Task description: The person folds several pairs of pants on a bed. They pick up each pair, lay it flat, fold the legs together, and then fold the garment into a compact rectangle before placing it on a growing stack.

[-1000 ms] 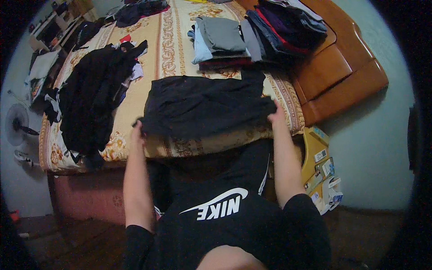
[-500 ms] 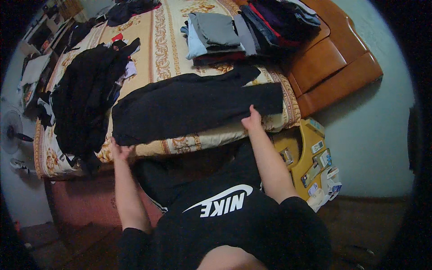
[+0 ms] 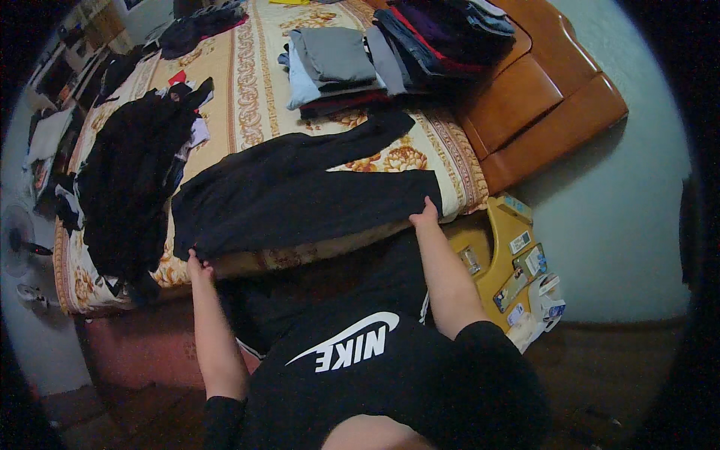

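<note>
A pair of black trousers lies spread along the near edge of the bed, its waist end to the left and its two legs pointing right, with a gap between them. My left hand pinches the near corner of the waist end. At the other end, my right hand grips the hem of the nearer leg. The near side of the trousers hangs slightly over the mattress edge between my hands. The farther leg rests on the patterned bedspread.
A heap of dark clothes lies left of the trousers. Beyond them sit folded grey clothes and a stack of dark folded clothes. The brown headboard stands at the right, above a yellow bedside table with small items. A fan is far left.
The nearer leg has been drawn toward me and away from the farther leg, widening the gap between them. Both hands have come slightly nearer. The whole view has shifted a little.
</note>
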Demonstrator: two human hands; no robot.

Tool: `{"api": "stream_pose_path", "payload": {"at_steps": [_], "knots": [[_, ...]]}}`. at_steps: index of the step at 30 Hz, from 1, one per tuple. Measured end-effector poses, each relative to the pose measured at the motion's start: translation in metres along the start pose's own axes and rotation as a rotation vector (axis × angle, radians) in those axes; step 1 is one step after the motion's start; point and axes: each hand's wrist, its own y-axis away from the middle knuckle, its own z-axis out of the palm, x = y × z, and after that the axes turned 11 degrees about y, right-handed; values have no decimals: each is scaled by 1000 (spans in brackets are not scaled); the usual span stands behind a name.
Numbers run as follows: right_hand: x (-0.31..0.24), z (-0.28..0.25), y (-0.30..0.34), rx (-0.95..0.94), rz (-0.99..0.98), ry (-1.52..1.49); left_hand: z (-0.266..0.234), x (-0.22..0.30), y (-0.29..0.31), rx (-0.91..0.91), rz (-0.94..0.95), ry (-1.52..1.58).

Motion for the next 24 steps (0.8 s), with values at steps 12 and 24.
{"api": "stream_pose_path", "payload": {"at_steps": [12, 24], "knots": [[-102, -3, -23, -172, -290, 123, -31, -57, 6, 192, 59, 9], [-97, -60, -79, 196, -825, 1362, -3, -79, 51, 41, 1, 62]]}}
